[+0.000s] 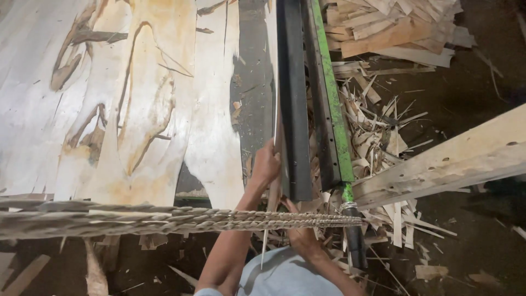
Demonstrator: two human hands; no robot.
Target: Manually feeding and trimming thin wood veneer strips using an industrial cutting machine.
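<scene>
My left hand [265,164] grips the edge of a thin wood veneer sheet [275,109] that stands on edge against a long black metal bar [293,98]. Lower down, my right hand [300,233] holds the bottom end of the same sheet, partly hidden behind a twisted rope [164,219]. A green metal rail [329,93] runs beside the black bar and ends in a dark handle [355,235].
Wide pale veneer sheets [126,98] lie spread at the left. Veneer scraps and splinters [378,131] are heaped to the right of the rail, with stacked offcuts [394,27] at the top. A pale plank [455,156] slants across the right.
</scene>
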